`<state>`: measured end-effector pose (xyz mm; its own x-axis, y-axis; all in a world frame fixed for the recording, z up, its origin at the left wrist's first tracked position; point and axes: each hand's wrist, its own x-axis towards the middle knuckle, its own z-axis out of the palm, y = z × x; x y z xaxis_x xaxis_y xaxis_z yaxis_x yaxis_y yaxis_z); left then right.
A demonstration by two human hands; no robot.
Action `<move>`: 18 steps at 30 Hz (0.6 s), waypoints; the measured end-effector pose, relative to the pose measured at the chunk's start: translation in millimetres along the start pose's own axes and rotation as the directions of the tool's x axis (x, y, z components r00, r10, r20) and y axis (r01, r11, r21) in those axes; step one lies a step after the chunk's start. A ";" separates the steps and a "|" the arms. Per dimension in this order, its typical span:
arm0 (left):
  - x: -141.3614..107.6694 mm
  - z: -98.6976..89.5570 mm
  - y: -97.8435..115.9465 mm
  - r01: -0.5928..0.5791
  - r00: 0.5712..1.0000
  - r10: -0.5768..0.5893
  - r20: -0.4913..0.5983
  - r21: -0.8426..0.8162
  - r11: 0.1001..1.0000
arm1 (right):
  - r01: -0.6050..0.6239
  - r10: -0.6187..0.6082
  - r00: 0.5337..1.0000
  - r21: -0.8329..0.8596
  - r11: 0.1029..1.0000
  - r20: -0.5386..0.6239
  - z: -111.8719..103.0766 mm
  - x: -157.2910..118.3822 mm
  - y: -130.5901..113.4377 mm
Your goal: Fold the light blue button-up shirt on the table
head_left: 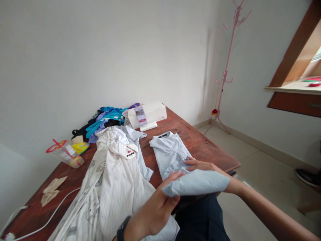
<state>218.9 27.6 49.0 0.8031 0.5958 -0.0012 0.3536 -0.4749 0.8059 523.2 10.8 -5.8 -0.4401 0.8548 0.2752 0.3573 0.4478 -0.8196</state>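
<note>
A light blue collared shirt [170,147] lies partly folded on the wooden table, its collar facing the far side. Its near end is lifted into a flap that hangs over the table's front edge. At the flap's left corner, my left hand [155,206] has its thumb below and fingers above the cloth, gripping it. My right hand [199,165] rests on the shirt with fingers stretched out, and the flap covers part of that hand and wrist. Just left lies a cream striped shirt [122,180], spread over other garments.
Behind are a pile of blue and purple clothes [107,118] and a white box [155,112]. A plastic cup with a straw [70,155], a napkin [52,190] and a white cable [50,219] occupy the left side. A pink coat stand [227,63] stands in the corner.
</note>
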 end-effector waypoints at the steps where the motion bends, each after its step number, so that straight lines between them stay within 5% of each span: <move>1: -1.3 -2.4 -2.3 -0.057 0.998 0.053 0.037 0.127 0.990 | 0.024 -0.024 1.000 -0.016 1.000 0.021 0.8 1.4 -4.4; 5: -0.7 -3.1 -21.0 -0.123 0.992 0.107 0.061 0.559 0.820 | 0.064 -0.051 0.995 -0.148 0.987 0.088 4.3 4.9 -19.9; 8: 2.4 4.6 -37.9 -0.123 0.992 0.074 0.102 0.652 0.748 | 0.069 -0.034 0.990 -0.258 0.964 0.138 9.3 5.2 -17.6; 13: 7.0 5.5 -47.5 -0.131 0.985 0.036 0.172 0.585 0.800 | 0.066 -0.034 0.991 -0.261 0.963 0.127 11.1 1.6 -1.7; 18: 6.7 -10.9 -38.2 -0.152 0.983 0.113 0.144 0.292 0.944 | -0.023 0.021 1.000 -0.068 0.997 -0.023 9.3 4.6 -13.2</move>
<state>205.5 56.8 24.6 0.8987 0.4385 0.0045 0.3522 -0.7279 0.5883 508.8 6.4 1.6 -0.4133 0.8700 0.2690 0.4227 0.4449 -0.7895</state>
